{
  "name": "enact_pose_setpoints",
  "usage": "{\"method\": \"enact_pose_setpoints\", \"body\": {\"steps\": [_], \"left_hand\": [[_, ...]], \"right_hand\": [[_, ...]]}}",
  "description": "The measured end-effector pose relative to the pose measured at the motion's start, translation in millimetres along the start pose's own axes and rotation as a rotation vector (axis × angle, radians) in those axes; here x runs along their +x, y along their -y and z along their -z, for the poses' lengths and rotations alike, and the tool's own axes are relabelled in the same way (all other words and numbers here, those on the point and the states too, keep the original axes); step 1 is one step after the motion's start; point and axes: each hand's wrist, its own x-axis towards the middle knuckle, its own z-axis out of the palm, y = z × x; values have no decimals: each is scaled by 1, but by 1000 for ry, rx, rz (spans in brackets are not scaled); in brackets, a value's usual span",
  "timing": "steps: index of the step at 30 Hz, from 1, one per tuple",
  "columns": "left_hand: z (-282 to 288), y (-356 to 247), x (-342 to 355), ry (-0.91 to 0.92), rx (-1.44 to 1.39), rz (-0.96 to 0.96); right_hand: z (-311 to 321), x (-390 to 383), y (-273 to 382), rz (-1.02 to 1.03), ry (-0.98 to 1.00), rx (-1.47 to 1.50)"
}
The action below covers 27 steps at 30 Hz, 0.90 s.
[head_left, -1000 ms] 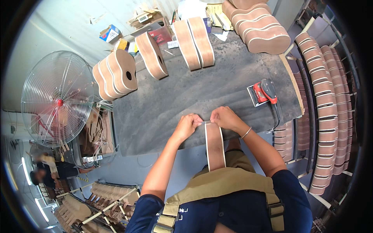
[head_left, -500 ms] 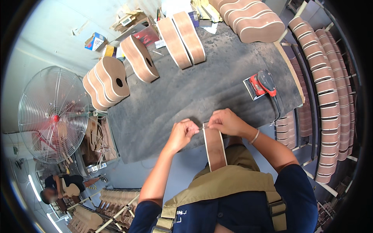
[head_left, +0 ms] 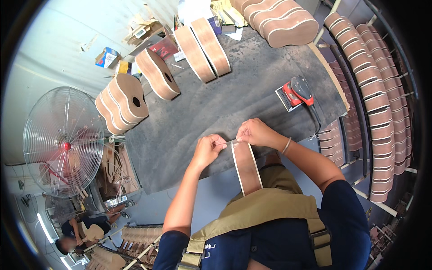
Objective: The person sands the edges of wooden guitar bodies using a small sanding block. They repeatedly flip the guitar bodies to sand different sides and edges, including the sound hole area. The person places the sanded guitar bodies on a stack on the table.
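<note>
A small wooden guitar-like body (head_left: 248,167) stands on edge between my torso and the table's near edge. Its brown side faces up, with pale binding along both edges. My left hand (head_left: 209,150) is closed in a pinch just left of its far end. Over that end, my right hand (head_left: 255,132) is pinched too. A thin greyish strip (head_left: 229,142) seems to span the gap between my fingertips, across the binding; its exact kind is too small to make out.
A red and black sander (head_left: 297,92) lies on the dark table (head_left: 202,105) at right, its cord trailing nearer. Several similar bodies (head_left: 128,96) stand along the far side. A large fan (head_left: 66,146) is at left, racks of bodies (head_left: 373,103) at right. Another person (head_left: 85,227) sits lower left.
Both hands have stayed pinched at the body's far end, shifting slightly up and left in view. The table and its contents have also shifted left as the view turned a little.
</note>
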Motion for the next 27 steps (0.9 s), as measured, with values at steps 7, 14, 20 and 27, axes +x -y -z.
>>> {"method": "enact_pose_setpoints", "body": {"steps": [7,14,20,27], "left_hand": [[2,-12,-17,-17,12,-126],[-12,-14,-34,-180,80,-133],[-45,-4,-80,-405,185,-467],[-78,6,-131,-265,290,-407]], "right_hand": [[6,-25,25,141,-57,-40],[-4,-37,38,178,-88,-96],[-27,-88,39,470,-191,-323],[-65,-132,15,569,-170,-411]]}}
